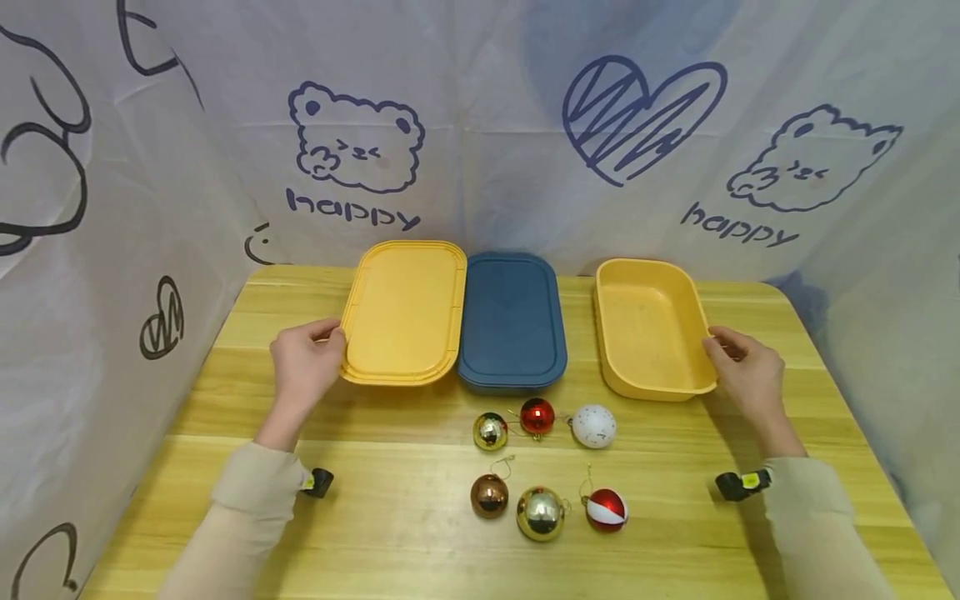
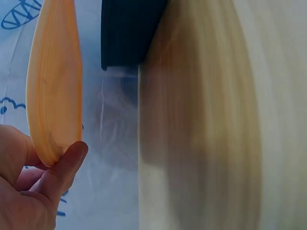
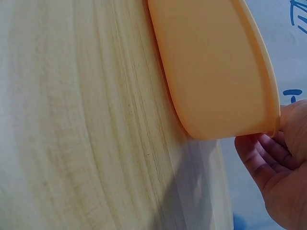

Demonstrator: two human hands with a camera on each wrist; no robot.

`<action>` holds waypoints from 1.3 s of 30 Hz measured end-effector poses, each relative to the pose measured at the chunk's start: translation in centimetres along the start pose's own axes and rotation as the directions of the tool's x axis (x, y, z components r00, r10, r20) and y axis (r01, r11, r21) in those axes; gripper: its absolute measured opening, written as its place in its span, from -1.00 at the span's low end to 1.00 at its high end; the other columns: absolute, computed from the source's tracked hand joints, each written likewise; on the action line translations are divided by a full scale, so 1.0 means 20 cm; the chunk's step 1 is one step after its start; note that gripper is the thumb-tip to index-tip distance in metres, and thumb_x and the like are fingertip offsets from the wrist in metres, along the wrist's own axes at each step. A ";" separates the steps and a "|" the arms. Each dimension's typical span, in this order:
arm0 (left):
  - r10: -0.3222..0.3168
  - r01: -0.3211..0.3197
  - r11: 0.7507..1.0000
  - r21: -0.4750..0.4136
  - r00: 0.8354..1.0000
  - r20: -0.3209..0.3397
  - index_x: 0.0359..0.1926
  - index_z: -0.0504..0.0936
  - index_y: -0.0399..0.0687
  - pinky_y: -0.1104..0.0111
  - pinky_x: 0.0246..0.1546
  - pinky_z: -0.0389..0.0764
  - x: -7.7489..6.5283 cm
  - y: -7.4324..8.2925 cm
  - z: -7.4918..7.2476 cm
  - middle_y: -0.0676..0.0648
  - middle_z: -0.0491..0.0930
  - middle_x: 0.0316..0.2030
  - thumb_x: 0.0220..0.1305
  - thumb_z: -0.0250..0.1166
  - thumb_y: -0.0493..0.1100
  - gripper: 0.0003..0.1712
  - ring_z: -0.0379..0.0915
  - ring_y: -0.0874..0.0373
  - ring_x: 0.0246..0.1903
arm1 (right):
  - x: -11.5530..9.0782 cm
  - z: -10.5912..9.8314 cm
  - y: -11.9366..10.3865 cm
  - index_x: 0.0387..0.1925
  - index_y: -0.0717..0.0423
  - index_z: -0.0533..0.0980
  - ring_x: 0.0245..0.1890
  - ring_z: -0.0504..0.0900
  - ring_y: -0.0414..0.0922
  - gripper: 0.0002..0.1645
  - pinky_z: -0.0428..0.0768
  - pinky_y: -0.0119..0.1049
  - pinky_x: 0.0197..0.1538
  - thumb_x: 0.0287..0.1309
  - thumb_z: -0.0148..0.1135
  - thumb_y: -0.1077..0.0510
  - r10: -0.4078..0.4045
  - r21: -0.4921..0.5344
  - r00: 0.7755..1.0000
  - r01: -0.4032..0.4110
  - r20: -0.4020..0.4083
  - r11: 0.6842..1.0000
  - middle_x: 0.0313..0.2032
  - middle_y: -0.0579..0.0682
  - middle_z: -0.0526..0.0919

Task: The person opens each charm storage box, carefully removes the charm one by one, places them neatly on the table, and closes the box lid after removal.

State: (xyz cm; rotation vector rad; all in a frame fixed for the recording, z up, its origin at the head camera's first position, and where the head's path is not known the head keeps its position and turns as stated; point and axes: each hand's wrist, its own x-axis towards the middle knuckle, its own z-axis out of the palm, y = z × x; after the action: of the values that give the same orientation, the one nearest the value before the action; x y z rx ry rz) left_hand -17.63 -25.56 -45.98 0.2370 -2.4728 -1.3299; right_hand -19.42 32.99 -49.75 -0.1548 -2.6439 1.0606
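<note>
My left hand (image 1: 307, 362) pinches the left edge of a yellow lid (image 1: 405, 312). In the left wrist view, the lid (image 2: 55, 81) is held off the table, with the thumb on one face and fingers on the other. At the right, a yellow plastic container (image 1: 652, 329) without a lid sits on the table, its inside bare. My right hand (image 1: 750, 375) grips its right rim near the front corner. In the right wrist view, fingers of the right hand (image 3: 283, 172) lie under the container's rim (image 3: 274, 96). Between the two yellow pieces stands a box with a dark blue lid (image 1: 512, 321).
Several Christmas baubles lie on the wooden table (image 1: 360, 525): small gold (image 1: 491, 431), red (image 1: 537, 415), white speckled (image 1: 594, 426), brown (image 1: 490, 496), large gold (image 1: 541, 513) and red-and-white (image 1: 607, 509). A white cloth with drawings (image 1: 495, 192) hangs behind the table's back edge.
</note>
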 end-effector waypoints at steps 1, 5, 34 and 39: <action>0.005 -0.005 1.000 -0.007 1.000 0.006 0.05 0.78 -0.38 0.60 -0.63 0.56 0.00 0.01 0.01 -0.45 0.78 -0.21 0.42 0.21 -0.30 -0.67 0.49 0.59 -0.63 | 0.00 0.00 0.00 0.27 0.26 0.63 -0.36 0.39 -0.75 -0.46 0.45 -0.77 -0.35 0.51 0.21 -0.05 0.001 -0.002 1.000 -0.001 0.001 1.000 0.02 0.40 0.74; 0.031 -0.030 0.999 -0.026 0.999 0.030 0.05 0.78 -0.40 0.59 -0.63 0.57 0.01 0.06 0.06 -0.44 0.78 -0.23 0.42 0.19 -0.30 -0.66 0.53 0.54 -0.62 | -0.01 0.00 0.00 0.29 0.23 0.62 -0.34 0.41 -0.73 -0.43 0.46 -0.77 -0.35 0.52 0.19 -0.09 0.008 -0.006 1.000 -0.008 0.008 1.000 0.01 0.37 0.75; 0.140 -0.128 0.985 -0.115 0.985 0.104 0.03 0.75 -0.48 0.65 -0.61 0.55 0.02 0.34 0.37 -0.43 0.79 -0.23 0.41 0.21 -0.33 -0.67 0.82 -0.23 -0.32 | 0.07 0.03 -0.26 0.19 0.25 0.68 -0.25 0.43 -0.60 -0.51 0.36 -0.79 -0.17 0.47 0.28 -0.01 -0.058 -0.021 0.993 0.056 -0.099 0.998 0.01 0.30 0.78; 0.142 -0.131 0.985 -0.111 0.985 0.102 0.03 0.76 -0.47 0.60 -0.61 0.58 0.01 0.37 0.40 -0.43 0.79 -0.25 0.40 0.21 -0.33 -0.67 0.82 -0.22 -0.33 | 0.09 0.10 -0.39 0.15 0.25 0.70 -0.19 0.65 -0.31 -0.55 0.39 -0.82 -0.16 0.45 0.32 0.00 -0.131 0.015 0.988 0.133 -0.086 0.991 -0.03 0.27 0.80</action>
State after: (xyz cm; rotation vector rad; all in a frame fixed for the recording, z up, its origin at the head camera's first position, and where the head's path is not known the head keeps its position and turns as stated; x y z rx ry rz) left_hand -20.56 -15.40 -43.89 -0.0307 -2.4485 -1.4420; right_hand -21.63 26.32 -45.40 -0.0190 -2.5283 1.0146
